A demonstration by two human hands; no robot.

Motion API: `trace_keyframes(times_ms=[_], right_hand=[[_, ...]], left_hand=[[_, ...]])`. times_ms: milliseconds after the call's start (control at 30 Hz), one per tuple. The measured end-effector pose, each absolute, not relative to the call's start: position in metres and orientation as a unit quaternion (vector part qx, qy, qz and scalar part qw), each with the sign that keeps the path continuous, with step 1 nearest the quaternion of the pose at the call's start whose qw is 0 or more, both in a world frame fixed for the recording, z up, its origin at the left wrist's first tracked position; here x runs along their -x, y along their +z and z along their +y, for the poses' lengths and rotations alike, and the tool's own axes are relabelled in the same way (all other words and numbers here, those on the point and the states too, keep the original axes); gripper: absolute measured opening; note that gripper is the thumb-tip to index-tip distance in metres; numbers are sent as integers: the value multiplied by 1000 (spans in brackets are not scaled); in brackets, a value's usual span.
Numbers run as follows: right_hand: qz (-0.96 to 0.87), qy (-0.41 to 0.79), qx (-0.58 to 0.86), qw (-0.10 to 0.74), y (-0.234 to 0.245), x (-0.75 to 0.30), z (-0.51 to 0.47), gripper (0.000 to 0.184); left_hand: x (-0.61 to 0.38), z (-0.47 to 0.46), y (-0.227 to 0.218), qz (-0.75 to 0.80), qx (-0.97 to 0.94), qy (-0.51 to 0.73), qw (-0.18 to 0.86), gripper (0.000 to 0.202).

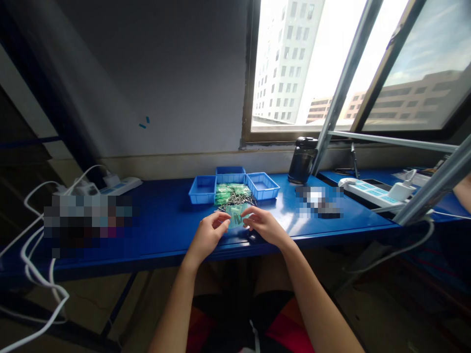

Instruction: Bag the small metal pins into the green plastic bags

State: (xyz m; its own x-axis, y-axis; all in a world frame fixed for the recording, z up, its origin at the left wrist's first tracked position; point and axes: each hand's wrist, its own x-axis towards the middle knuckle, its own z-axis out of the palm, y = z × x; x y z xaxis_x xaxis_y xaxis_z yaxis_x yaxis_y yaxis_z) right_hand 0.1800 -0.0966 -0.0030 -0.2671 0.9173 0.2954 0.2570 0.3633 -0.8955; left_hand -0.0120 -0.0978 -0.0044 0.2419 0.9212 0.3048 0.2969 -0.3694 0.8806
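Note:
A small clear green plastic bag [236, 216] with a few thin metal pieces, like screws, inside is spread between my two hands near the table's front edge. My left hand [210, 230] pinches its left side between thumb and fingers. At the right side, my right hand [265, 226] has its fingers closed on the bag's edge. Just beyond the bag lies a loose pile of metal screws [241, 198]. Behind that pile, several flat green bags [225, 190] are heaped together.
Three blue plastic bins, left [203, 197], back [230, 177] and right [265, 194], surround the heap on the blue table [158, 215]. A dark jug [302, 161] stands at the back right. White power strips [375, 195] and cables lie at both sides. Another person's arm [464, 196] shows far right.

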Motion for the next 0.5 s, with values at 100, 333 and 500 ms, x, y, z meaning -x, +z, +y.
trace_keyframes(times_ms=[100,333,500], right_hand=[[-699,388,416,434,-3,-181,-97,18],[-707,394,406,424,-5,-183,-97,19],[-707,392,409,425,-6,-184,-97,22]], left_hand=[[11,-99,-7,433,-703,453,335,22],[12,-97,-10,448,-681,453,360,32],[15,-91,-11,456,-666,433,401,46]])
